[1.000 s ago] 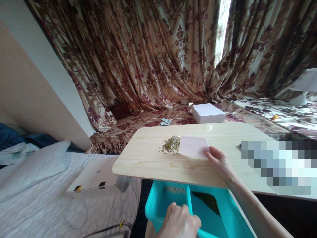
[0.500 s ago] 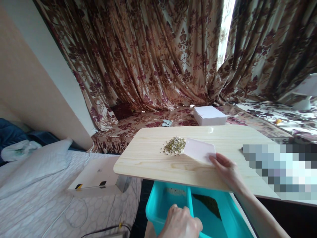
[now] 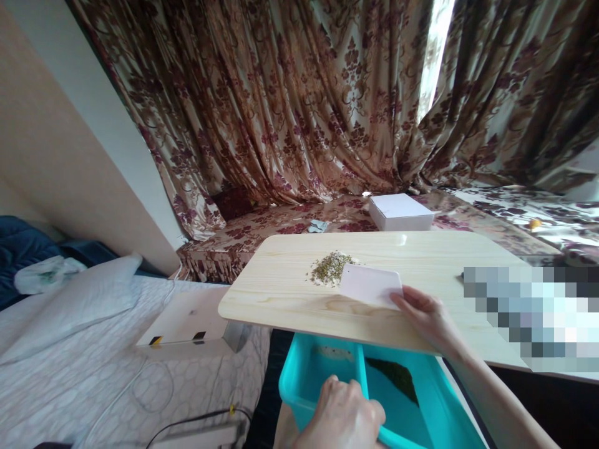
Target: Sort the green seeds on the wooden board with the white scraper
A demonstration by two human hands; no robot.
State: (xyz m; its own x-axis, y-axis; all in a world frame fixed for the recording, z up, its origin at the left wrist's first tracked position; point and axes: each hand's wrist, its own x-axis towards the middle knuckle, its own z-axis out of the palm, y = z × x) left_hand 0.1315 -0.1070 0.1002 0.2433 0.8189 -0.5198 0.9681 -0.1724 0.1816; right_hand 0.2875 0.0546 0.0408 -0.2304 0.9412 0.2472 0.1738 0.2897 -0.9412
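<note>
My right hand grips a thin white rectangular scraper by its right end, low over the pale wooden table. The scraper's left end is at the near right side of a loose heap of mixed green and whitish seeds or grains and hides a bit of it. Below the table edge, my left hand is closed around the near rim of a teal divided bin; its fingertips are hidden. Dark green grains lie in the bin's right compartment, and a few pale ones in the left.
A white box and a small bluish cloth sit on the patterned ledge behind the table. To the left, a white panel-like case and cables lie on the bed. A blurred-out object covers the table's right end.
My right hand has moved the scraper slightly left and nearer to me, and tilted it. My left hand stays at the bin. The whole view has shifted a little.
</note>
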